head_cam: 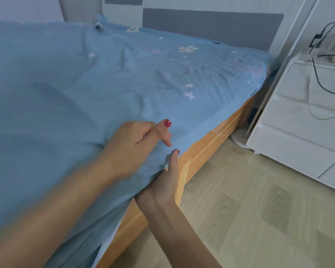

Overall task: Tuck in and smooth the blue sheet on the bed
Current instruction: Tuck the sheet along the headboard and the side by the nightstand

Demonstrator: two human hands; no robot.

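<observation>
Pinching a fold of the blue sheet (108,78) at the bed's near right edge, the left hand (132,146) curls on top. The right hand (165,182) grips the hanging edge from below, its fingers hidden under cloth. Beyond lies the wooden bed frame (207,147), then open floor (249,209) toward a white cabinet (298,132) at right.

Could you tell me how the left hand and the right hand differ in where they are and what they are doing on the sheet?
The left hand lies on top of the sheet, fingers curled and gathering cloth; the right hand comes from below at the bed frame, mostly under the edge with its thumb up against the cloth. The left arm crosses the sheet; the right is over the floor. Both have red nails.
</observation>
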